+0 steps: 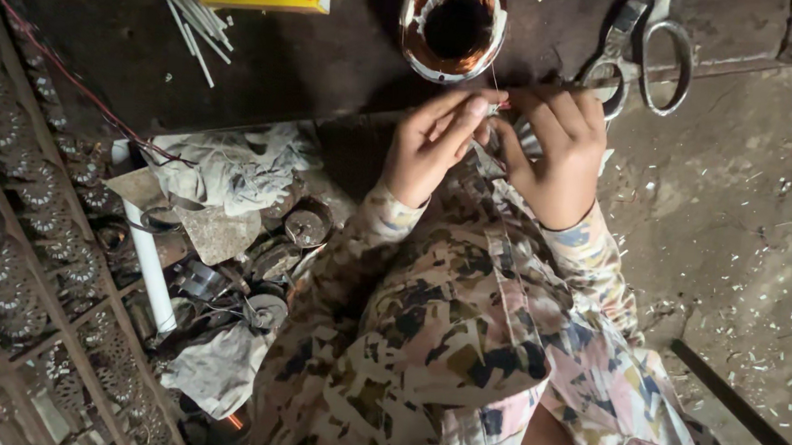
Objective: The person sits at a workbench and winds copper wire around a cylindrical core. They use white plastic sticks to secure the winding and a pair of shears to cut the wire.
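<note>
Both hands pinching thin wire: left hand [430,145], right hand [552,150], fingertips pressed together. Wire runs up to copper-wound stator [452,24] on counter [333,67]. Best kept taut, pinch close, scissors [650,49] near.

Both hands raised together in front of the chest, fingertips meeting. Left hand [435,146]: back toward the camera, fingers extended up and right, thumb and forefinger pinched. Right hand [557,150]: fingers curled inward toward the left, knuckles up, wrist bent. Forearms angle up from below in patterned sleeves, elbows apart, wrists close together.
</note>
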A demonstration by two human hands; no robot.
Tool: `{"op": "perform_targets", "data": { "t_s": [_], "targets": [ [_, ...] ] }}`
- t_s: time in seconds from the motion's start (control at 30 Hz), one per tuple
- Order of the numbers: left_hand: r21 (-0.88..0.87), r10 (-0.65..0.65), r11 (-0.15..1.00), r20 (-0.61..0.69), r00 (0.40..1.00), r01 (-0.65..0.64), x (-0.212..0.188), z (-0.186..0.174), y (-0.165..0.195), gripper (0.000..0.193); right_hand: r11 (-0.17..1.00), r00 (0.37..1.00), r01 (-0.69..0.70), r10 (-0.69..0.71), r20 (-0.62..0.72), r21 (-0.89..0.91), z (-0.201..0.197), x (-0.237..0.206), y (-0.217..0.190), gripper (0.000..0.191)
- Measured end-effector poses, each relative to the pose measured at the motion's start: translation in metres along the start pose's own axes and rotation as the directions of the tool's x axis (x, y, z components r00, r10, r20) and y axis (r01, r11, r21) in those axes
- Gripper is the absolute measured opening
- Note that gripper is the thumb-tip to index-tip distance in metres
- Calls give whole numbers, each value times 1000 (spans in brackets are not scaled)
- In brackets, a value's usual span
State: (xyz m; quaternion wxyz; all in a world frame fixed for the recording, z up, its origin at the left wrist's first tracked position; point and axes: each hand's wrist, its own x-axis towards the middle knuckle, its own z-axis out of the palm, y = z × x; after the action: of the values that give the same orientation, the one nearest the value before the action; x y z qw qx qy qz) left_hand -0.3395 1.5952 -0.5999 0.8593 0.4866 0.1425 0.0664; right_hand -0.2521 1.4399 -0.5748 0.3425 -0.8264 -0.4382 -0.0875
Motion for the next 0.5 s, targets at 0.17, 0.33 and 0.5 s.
{"op": "perform_targets", "data": {
  "t_s": [0.17,0.33,0.5],
  "targets": [
    [-53,-25,998,58,998,28,8,-3,1,25,987,994,-103,105,-9,128,-7,2,-5,16],
    [-71,13,997,71,997,-8,12,1,1,24,906,969,-239,246,24,348,-18,-5,-9,13],
    [-64,14,998,-12,1000,-15,9,9,-6,23,782,917,-391,378,129,484,-27,-13,-12,13]
  ]
}}
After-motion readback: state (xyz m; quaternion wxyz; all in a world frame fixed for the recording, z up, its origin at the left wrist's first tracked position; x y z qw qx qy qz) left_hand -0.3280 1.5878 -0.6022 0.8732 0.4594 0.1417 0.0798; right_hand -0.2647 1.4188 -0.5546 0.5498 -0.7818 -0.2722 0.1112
